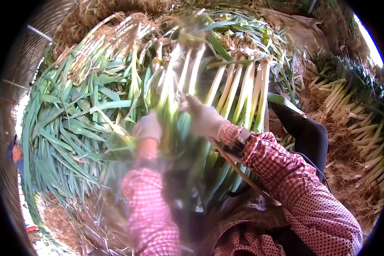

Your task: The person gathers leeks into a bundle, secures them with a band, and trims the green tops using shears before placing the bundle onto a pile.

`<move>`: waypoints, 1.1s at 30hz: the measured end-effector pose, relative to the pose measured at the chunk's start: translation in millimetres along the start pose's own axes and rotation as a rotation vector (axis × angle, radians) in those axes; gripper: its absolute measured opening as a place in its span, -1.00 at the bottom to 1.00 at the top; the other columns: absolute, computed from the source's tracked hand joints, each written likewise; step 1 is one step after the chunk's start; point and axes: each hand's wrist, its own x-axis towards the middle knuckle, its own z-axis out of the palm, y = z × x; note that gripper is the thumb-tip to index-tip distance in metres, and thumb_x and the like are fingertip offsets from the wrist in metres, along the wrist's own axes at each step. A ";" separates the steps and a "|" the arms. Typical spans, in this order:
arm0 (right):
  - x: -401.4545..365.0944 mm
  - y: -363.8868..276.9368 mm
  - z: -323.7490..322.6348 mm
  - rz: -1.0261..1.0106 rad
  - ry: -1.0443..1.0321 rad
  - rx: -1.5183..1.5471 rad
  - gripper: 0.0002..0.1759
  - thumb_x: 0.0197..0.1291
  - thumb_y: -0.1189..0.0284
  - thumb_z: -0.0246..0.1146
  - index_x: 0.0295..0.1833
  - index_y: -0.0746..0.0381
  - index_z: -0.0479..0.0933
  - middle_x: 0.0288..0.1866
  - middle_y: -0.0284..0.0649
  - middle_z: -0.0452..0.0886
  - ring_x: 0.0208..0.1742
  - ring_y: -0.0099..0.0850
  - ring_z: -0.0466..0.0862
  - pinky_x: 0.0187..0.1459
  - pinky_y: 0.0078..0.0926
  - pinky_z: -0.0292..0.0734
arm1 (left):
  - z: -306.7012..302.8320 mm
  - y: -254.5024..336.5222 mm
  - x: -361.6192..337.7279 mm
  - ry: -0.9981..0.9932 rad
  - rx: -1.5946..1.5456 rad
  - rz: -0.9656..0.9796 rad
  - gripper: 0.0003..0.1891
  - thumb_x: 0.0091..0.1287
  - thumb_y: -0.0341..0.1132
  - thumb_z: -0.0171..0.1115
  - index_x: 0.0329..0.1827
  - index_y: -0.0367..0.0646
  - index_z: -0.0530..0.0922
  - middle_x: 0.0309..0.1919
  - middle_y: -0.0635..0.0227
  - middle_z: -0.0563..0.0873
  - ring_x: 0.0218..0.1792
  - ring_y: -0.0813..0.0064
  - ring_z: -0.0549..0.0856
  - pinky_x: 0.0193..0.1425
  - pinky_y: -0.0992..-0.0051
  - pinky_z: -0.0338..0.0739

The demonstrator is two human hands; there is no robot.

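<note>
My left hand (pixel 148 126), in a pale glove, is closed at the left side of several long leeks (pixel 170 91), which are blurred by motion. From the right, my gloved right hand (pixel 204 118) reaches in with its fingers curled against the same stalks; its fingertips are smeared. More leeks (pixel 239 91) lie side by side just right of it, white stems and roots pointing away from me, green leaves running toward my lap. Below my right wrist a thin tan strip (pixel 247 181) slants down to the right.
A large heap of leeks (pixel 79 123) spreads leaves across the left. Another row of leeks (pixel 367 136) lies at the far right, beside loose roots (pixel 335 164). A dark-clad knee (pixel 309 136) rises right of the work. At the left edge, part of another person (pixel 16 152) shows.
</note>
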 end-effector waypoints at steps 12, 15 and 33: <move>90.1 -21.1 -44.0 0.210 0.029 0.175 -0.32 0.12 0.53 0.35 0.42 0.20 0.44 0.33 -0.06 0.62 0.28 -0.20 0.67 0.26 -0.33 0.63 | -3.3 -27.7 33.4 -0.264 -0.274 0.028 -0.60 0.24 -0.33 0.40 0.16 -0.21 0.68 0.09 0.00 0.77 0.09 0.09 0.76 0.25 0.30 0.56; 30.6 -29.8 -47.7 0.061 -0.171 0.176 -0.21 0.18 0.57 0.29 0.56 0.18 0.27 0.31 -0.06 0.63 0.12 -0.31 0.71 0.12 -0.41 0.68 | -30.9 -18.4 32.5 -0.034 -0.002 -0.100 -0.50 0.22 -0.38 0.36 0.27 -0.15 0.59 -0.07 0.01 0.78 0.06 0.07 0.77 0.21 0.18 0.60; 66.1 23.7 -79.5 0.164 0.120 0.125 -0.35 0.06 0.48 0.30 0.36 0.13 0.44 0.08 -0.04 0.71 0.15 -0.09 0.71 0.19 -0.23 0.61 | 20.1 52.6 48.3 -0.035 0.026 0.081 -0.35 0.28 0.26 0.34 0.13 -0.16 0.68 -0.02 -0.03 0.79 0.06 -0.01 0.78 0.10 0.13 0.67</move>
